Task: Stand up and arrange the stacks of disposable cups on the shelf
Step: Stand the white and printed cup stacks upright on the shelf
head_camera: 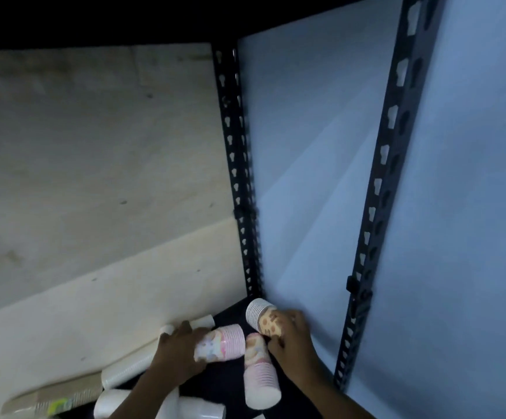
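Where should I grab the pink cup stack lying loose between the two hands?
Probably round its ribbed middle, coming from above, thumb on one long side and fingers on the other. The pink stack lies on its side on the dark shelf, so both flanks look free.

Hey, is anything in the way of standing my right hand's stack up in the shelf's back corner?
Nothing visible is. The right hand grips the orange-printed stack right beside the back corner post, with only dark shelf between them. The pink-striped stack in the left hand and the other pink stack lie nearer the front.
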### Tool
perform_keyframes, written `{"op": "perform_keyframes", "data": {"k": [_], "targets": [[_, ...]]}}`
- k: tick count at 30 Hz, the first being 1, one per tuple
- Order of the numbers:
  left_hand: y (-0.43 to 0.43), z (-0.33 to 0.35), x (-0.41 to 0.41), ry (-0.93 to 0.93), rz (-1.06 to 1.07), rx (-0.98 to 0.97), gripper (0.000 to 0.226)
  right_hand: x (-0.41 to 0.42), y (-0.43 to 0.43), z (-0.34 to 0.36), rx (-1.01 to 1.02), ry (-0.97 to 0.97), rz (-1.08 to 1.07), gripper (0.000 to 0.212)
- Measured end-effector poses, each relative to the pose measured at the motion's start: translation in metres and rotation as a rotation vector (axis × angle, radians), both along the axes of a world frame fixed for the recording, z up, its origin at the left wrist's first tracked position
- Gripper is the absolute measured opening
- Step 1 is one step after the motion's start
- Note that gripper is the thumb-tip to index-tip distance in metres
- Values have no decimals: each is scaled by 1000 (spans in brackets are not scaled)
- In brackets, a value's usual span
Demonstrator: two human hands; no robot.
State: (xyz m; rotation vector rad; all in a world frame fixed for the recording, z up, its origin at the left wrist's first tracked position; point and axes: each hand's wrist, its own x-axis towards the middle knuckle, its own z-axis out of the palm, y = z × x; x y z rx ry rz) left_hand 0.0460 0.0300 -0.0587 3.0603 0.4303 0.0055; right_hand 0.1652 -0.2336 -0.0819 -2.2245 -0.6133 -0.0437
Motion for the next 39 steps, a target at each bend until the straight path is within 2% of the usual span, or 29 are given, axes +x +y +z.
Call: {"op": "perform_keyframes", "data": {"k": [2, 4, 8, 17, 21, 25, 29, 34, 39], "targets": [[3, 12, 9, -229, -36, -310, 69, 12, 10, 14, 98, -91, -24, 53], [-4, 38, 15, -306, -33, -518, 66, 23, 16, 25, 192, -142, -25, 58], [-11, 59, 34, -377, 37, -683, 66, 30, 22, 34, 304, -204, -47, 56], [-14, 10, 50, -527, 63, -722, 73, 54, 54, 24, 217, -62, 52, 54], [-21, 1, 55, -544, 9, -731, 70, 71, 69, 21, 116, -94, 35, 58], [-30, -6, 59, -571, -90, -660, 66, 71, 68, 12, 78, -131, 72, 48], [-35, -10, 64, -574, -75, -647, 76, 75, 68, 2, 49, -161, 63, 37], [-29, -15, 68, -555, -44, -624, 87, 78, 71, 2, 42, -186, 74, 59], [-27, -8, 65, -437, -46, -555, 108, 85, 71, 2, 60, -148, 51, 63]]}}
